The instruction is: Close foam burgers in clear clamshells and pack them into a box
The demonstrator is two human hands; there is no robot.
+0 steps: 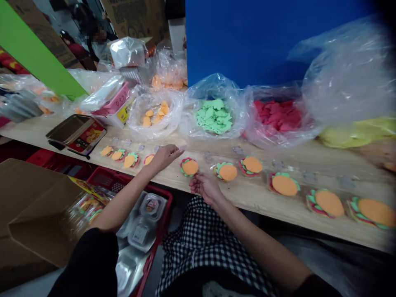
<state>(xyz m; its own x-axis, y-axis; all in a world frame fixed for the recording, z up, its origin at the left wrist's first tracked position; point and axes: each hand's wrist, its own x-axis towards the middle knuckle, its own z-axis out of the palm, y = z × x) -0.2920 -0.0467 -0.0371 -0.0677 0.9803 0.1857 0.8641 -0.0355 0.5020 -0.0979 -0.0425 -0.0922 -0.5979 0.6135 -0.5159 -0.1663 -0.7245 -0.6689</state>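
Observation:
A row of felt burger stacks in clear packaging lies along the wooden table, each with an orange round on green and red layers. My left hand reaches over the table beside one stack, fingers stretched out and holding nothing I can see. My right hand rests at the table's front edge just below that stack, fingers loosely curled, palm partly up. Another stack sits just right of my right hand. Small clear pieces lie behind the row.
Plastic bags at the back hold orange pieces, green pieces and red pieces. A yellow bag lies far right. A blue board stands behind. A red crate of plastic boxes and a cardboard box sit below the table.

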